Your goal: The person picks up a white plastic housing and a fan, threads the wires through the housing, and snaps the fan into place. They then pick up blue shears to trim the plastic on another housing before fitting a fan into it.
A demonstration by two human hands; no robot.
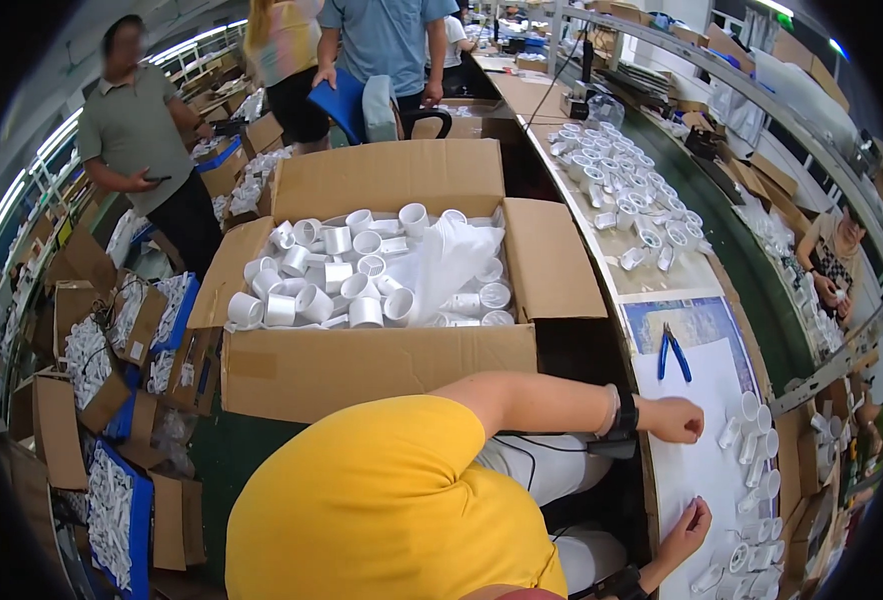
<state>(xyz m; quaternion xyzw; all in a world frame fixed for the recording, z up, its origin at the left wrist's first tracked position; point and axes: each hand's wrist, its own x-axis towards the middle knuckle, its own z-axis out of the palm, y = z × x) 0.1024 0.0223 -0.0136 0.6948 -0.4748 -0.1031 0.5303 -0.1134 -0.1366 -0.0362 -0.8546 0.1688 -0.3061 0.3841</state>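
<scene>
My left hand (674, 419) hovers over a white sheet (697, 400) on the bench, its fingers curled in; whatever it may hold is hidden. Closer to the lower edge, my right hand (689, 528) is over the same sheet, with thumb and fingers drawn together and nothing visible in them. Blue-handled pliers (675, 352) lie on the sheet beyond my left hand. Along the sheet's far side, white plastic cups with spouts (749, 440) stand and lie in a row. More white cup-like parts (762, 545) cluster beside my right hand.
An opened carton (382, 370) of white cups (367, 312) and a clear plastic bag (454, 262) stands beside me. Many cups (627, 190) cover the bench further up. Blue bins (142, 520) and cartons crowd the left. Several people (147, 140) stand or sit nearby.
</scene>
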